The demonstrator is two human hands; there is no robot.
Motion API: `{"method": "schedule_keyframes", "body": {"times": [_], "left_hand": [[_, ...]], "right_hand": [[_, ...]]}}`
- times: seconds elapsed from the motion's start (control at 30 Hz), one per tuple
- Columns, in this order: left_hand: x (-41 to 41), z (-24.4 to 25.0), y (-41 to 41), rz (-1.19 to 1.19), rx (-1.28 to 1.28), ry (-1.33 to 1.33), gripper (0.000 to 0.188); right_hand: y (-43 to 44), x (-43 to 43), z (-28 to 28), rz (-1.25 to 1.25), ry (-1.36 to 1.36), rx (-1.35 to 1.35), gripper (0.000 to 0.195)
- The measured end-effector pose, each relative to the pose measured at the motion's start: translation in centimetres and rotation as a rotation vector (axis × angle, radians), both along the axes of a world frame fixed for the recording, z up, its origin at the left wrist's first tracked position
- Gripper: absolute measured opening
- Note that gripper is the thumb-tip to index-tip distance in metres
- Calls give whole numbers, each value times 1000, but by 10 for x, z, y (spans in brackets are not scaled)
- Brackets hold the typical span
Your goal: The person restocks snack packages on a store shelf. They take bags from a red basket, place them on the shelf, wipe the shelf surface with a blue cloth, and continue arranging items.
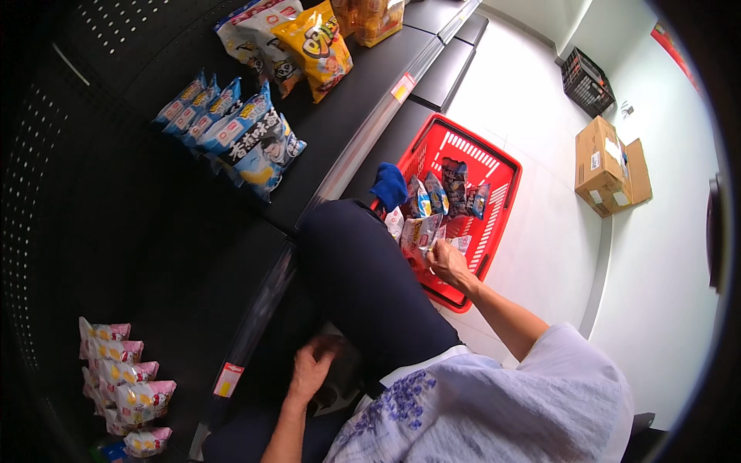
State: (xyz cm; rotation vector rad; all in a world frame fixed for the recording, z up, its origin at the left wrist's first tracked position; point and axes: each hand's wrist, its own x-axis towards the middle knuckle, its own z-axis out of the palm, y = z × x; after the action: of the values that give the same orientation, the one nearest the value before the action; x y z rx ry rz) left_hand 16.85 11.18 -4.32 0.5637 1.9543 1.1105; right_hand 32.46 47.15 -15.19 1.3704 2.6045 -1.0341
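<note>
My right hand (448, 261) reaches into a red plastic shopping basket (502, 151) on the floor, its fingers closed on the edge of a pink-and-white snack bag (418, 231). Several dark blue snack bags (454, 179) lie in the basket beyond it. A blue cloth (389, 185) hangs at the basket's near rim, beside my knee. My left hand (315, 362) is held low between my legs, fingers bent; its fingertips are in shadow and nothing shows in it.
A black shelf (347, 75) holds upright blue snack bags (249, 142), yellow and white bags (315, 49), and pink-and-white bags (145, 399) lower left. Against the wall stand an opened cardboard box (602, 168) and a black crate (586, 81).
</note>
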Motion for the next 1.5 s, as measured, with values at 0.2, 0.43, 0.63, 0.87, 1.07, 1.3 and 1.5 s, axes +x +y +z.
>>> {"method": "schedule_keyframes", "body": {"times": [0.2,0.43,0.63,0.87,1.07,1.3,1.5], "left_hand": [[-15,35,-6,58,157,-39,17],[-48,84,-1,91,336,93,17],[-82,137,5,3,385,479,20],[-111,178,-7,129,428,813,59],[-155,150,-55,292,247,897,83],[-211,113,-101,529,313,702,60],[-255,81,-128,740,431,656,45]], "right_hand": [[31,12,46,0,151,273,21],[55,3,186,68,578,616,6],[25,-45,307,221,908,684,7],[-61,-155,347,524,1067,321,12],[-133,-266,321,829,1053,81,6],[-206,-371,288,1008,1147,79,4],[-257,-427,266,990,1165,-57,6]]}}
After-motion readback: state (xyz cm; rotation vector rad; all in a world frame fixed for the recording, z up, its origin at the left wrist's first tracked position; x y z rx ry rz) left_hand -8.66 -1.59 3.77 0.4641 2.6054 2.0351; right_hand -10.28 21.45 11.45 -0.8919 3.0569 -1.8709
